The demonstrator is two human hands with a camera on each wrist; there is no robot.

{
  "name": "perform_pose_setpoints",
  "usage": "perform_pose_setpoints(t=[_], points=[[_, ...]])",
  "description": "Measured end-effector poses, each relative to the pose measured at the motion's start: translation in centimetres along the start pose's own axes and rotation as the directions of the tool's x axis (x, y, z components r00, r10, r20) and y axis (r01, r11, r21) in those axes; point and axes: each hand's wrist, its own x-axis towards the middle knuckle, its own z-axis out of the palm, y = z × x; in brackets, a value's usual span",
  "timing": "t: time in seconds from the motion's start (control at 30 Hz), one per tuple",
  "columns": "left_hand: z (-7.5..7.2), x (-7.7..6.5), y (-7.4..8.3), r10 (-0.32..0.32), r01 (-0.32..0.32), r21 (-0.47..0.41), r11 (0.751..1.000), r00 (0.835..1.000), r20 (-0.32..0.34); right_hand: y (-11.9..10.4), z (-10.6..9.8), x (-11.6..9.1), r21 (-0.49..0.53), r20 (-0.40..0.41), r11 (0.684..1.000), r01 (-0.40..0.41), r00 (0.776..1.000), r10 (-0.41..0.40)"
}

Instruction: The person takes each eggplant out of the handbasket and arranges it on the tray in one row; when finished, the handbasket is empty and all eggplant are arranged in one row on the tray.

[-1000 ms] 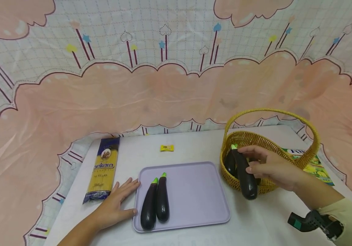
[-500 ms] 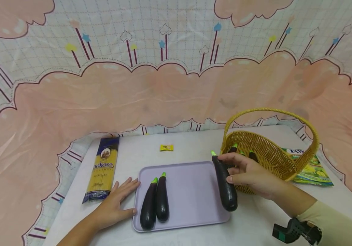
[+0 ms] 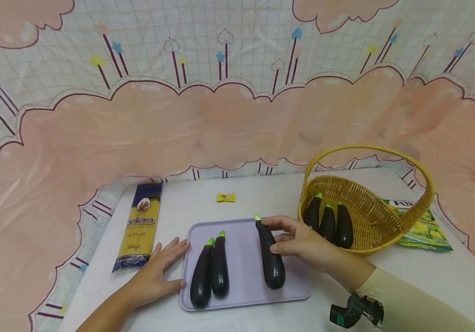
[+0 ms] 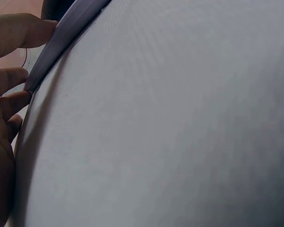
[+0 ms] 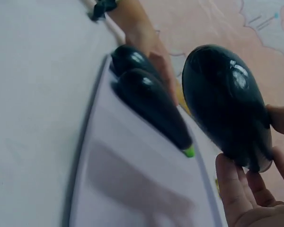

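My right hand (image 3: 297,237) pinches a dark eggplant (image 3: 271,260) with a green tip between thumb and fingers. It hangs above the right half of the lilac tray (image 3: 245,295); the right wrist view shows this eggplant (image 5: 222,104) end-on, its shadow falling on the tray. Two more eggplants, a left one (image 3: 201,279) and a right one (image 3: 220,269), lie side by side at the tray's left. Fingers spread, my left hand (image 3: 158,274) rests at the tray's left edge, and in the left wrist view its thumb touches the tray rim (image 4: 61,45).
At right stands a yellow wicker basket (image 3: 374,221) with a tall handle, holding three eggplants (image 3: 343,226). A green and yellow FOX packet (image 3: 425,233) lies behind it. An ankara pasta packet (image 3: 139,230) lies at left. A small yellow packet (image 3: 226,197) sits beyond the tray.
The right hand has carried the eggplant left, out from over the basket to above the tray. The eggplants in the basket now show fully. The left hand has stayed in place.
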Motion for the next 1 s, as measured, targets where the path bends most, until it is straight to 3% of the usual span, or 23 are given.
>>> perform_pose_setpoints(t=[0.43, 0.8, 1.0], points=[[0.0, 0.1, 0.0, 0.024, -0.024, 0.0, 1.0, 1.0, -0.016, 3.5, 4.5, 4.3, -0.004, -0.103, 0.998, -0.056, 0.993, 0.055], [-0.2, 0.1, 0.4, 0.043, -0.043, 0.0, 0.999, 0.999, -0.015, 2.9, 6.6, 5.6, -0.216, -0.151, 0.975, -0.045, 0.988, 0.012], [0.0, 0.1, 0.3, 0.023, -0.023, 0.006, 1.0, 1.0, -0.014, 2.8, 6.7, 5.7, -0.23, -0.142, 0.971, -0.071, 0.989, 0.039]])
